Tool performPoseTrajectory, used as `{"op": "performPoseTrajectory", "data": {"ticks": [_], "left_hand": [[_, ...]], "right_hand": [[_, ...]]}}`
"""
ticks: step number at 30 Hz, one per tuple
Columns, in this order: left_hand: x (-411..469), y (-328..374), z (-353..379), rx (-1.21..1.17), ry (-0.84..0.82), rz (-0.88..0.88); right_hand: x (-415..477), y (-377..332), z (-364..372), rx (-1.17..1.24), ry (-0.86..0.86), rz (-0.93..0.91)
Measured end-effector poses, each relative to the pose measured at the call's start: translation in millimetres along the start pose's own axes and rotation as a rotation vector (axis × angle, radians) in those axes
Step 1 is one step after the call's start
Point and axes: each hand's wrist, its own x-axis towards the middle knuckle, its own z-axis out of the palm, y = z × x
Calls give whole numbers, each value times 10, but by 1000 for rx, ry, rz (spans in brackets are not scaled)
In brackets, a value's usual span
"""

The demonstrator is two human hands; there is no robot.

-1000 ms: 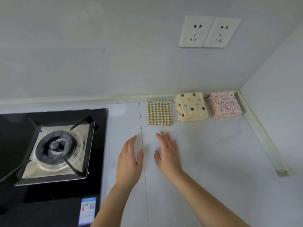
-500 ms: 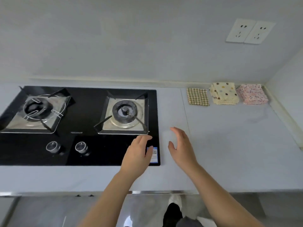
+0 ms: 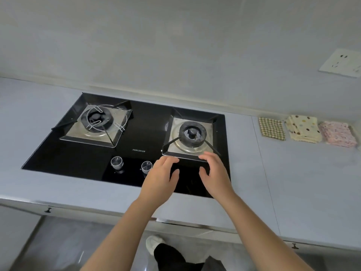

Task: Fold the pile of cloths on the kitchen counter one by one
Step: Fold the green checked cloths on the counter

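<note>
Cloths have slid off to the far right edge of the view, since the person has turned left and both grips have moved from the bare surface (image 3: 293,182) to over the stove (image 3: 136,145). The checked cloth (image 3: 272,129) lies flat and folded, well off to the right of the right grip (image 3: 216,173) and farther back. Just past it sits the dotted pile (image 3: 303,131), and then the pink pile (image 3: 339,133). All three are in a row by the wall, close to each other.

The left grip (image 3: 160,178) is just beside the right one, with a small gap between them. Both are empty, with fingers loose and a little spread, holding nothing. They hang above the front of the black stove. The right burner (image 3: 192,133) is just behind them, and a knob (image 3: 146,166) is just left of the left grip.

No unfolded cloth shows near the grips. I think the last fold is done, and the person is looking for the next cloth or has none left
</note>
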Motion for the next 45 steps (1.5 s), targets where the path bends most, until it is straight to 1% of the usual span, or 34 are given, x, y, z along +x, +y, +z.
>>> {"op": "performPoseTrajectory", "data": {"ticks": [7, 12, 14, 18, 21, 24, 28, 31, 35, 37, 41, 45], "left_hand": [[418, -729, -410, 60, -5, -58], [702, -1248, -877, 93, 43, -129], [812, -1471, -1079, 73, 82, -161], [965, -1831, -1430, 42, 119, -209], [1033, -2130, -1659, 20, 110, -243], [1088, -2441, -1840, -4, 71, -233], [1145, -2890, -2168, -5, -6, -199], [1097, -3236, -2546, 25, -46, -137], [1000, -3679, -3012, 57, -84, -91], [929, -3879, -3220, 31, -65, -114], [792, -4266, -3543, -13, 39, -215], [611, -4722, -3863, -20, 148, -279]], "right_hand": [[661, -320, 687, 41, -72, -7], [1274, -857, 1132, 63, -122, -84], [1495, -1109, 1329, 74, -178, -125], [1788, -1501, 1650, 71, -264, -177], [1918, -1728, 1922, 51, -304, -180], [1986, -1941, 2184, 39, -300, -154], [2007, -2300, 2526, 35, -229, -76], [1967, -2681, 2853, 61, -192, -13], [1928, -3176, 3262, 64, -183, -17], [1915, -3384, 3412, 67, -183, -32], [1931, -3677, 3623, 71, -208, -57], [2047, -3975, 3994, 83, -258, -142]]}}
